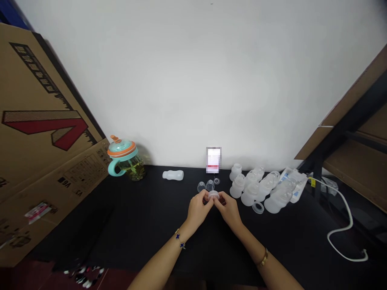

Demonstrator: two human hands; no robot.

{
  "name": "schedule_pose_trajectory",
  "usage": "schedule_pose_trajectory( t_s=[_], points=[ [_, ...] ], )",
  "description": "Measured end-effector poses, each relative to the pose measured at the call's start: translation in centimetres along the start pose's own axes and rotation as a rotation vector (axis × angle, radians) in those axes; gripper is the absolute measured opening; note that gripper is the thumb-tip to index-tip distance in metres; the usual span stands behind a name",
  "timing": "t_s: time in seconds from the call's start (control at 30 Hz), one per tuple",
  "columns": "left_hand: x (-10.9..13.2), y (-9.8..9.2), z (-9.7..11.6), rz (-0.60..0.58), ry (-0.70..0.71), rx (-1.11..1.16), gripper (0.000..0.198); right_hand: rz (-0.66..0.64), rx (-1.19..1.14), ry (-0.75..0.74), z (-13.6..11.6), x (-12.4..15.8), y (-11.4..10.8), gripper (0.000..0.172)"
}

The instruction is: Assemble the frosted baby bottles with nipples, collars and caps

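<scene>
White ring (213,193); left hand (198,208), right hand (229,208) in inward pinch

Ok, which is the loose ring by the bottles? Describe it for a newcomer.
On the black table, find the frosted bottles to the right of the right hand. At their near edge lies a pale ring. It is low and open-centred, with dark tabletop showing through, unlike the taller bottles beside it.

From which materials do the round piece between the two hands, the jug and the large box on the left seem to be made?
Round piece: probably plastic, smooth; it looks whitish and slightly translucent.
Jug: glossy, clear glass or hard plastic; greenish contents show through.
Box: most likely cardboard, matt brown, printed in black and red.
</scene>
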State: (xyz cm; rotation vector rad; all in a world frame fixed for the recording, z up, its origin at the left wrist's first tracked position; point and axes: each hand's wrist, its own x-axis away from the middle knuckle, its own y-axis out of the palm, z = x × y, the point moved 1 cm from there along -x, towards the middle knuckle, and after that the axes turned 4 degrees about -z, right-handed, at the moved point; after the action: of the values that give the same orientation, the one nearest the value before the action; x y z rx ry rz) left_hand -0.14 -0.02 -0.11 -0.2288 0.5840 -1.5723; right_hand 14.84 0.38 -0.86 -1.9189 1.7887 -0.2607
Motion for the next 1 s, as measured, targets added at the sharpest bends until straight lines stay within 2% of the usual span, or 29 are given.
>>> schedule_pose_trajectory(
  t_s=[1.0],
  points=[
    [0.00,-0.15,0.23,-0.005,-0.022,0.012,0.024,-0.012,-0.011,-0.018,-0.08,-0.08,-0.11,0.030]
  ],
)
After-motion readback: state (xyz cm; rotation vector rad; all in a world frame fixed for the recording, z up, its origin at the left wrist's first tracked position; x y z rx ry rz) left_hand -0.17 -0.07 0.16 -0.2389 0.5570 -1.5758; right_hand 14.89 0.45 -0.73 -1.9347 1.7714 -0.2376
